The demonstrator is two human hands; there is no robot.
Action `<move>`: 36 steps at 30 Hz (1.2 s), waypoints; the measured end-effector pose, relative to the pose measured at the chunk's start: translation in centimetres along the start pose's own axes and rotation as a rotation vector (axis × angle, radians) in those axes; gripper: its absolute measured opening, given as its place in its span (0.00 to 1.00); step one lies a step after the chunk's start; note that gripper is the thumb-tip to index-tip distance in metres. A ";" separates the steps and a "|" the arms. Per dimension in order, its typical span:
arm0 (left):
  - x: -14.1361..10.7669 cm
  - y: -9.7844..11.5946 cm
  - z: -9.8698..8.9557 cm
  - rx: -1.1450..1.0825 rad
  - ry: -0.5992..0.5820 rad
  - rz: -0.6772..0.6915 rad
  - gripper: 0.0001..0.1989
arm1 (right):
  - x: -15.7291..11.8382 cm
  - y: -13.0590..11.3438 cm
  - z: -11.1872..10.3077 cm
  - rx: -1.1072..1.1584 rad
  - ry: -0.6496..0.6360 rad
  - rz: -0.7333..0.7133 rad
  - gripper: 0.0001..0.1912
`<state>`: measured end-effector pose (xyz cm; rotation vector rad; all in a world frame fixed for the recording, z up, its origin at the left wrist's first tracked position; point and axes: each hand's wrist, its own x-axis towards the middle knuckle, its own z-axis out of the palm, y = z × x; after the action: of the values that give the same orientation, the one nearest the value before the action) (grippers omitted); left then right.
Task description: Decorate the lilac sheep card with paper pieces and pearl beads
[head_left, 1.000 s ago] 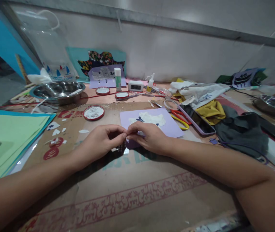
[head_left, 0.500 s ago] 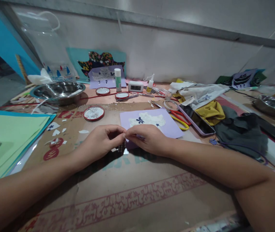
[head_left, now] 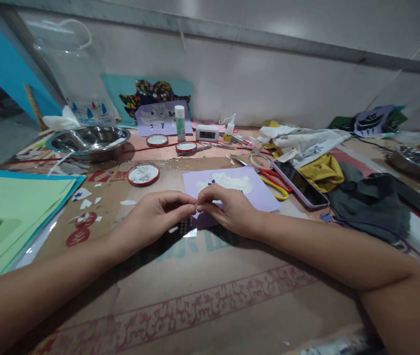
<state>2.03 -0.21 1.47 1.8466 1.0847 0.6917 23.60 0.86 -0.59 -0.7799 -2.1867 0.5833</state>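
My left hand (head_left: 158, 214) and my right hand (head_left: 230, 209) meet at their fingertips over the near edge of a lilac sheet (head_left: 260, 197). Each one is closed in a pinch. Between the tips is a tiny pale bit, too small to name. Under the left fingertips lies a small clear strip with rows of dark dots (head_left: 186, 227), partly hidden. Glued on the lilac sheet is a white cloth shape (head_left: 232, 182) with dark flower prints; my right fingers cover part of it. Left of the sheet rests a red-rimmed lid (head_left: 144, 174) holding small shiny pieces.
A metal bowl (head_left: 87, 143), glue stick (head_left: 179, 123), digital clock (head_left: 207, 133) and small glue bottle (head_left: 229, 129) stand at the back. Scissors (head_left: 276, 185), a phone (head_left: 300, 185) and cloth scraps (head_left: 321, 170) lie right. Green paper sheets (head_left: 21, 212) are at left, near white cloth scraps (head_left: 86, 203).
My right fingers have shifted slightly and bent more, now covering the dark flower on the white cloth. A tiny pale bit shows between the fingertips. The left hand has barely moved.
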 end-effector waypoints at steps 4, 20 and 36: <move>0.0 0.1 0.1 -0.009 -0.001 -0.013 0.15 | 0.0 0.1 0.0 -0.012 -0.022 0.043 0.03; 0.0 0.0 0.1 0.085 -0.019 0.003 0.11 | 0.2 -0.1 0.1 -0.076 -0.096 -0.130 0.09; 0.1 0.1 0.1 0.070 0.027 0.009 0.11 | 0.2 -0.2 0.1 -0.113 -0.080 -0.077 0.07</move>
<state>2.16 -0.19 1.48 1.9071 1.1319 0.6937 23.38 0.84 -0.45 -0.7383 -2.3290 0.4634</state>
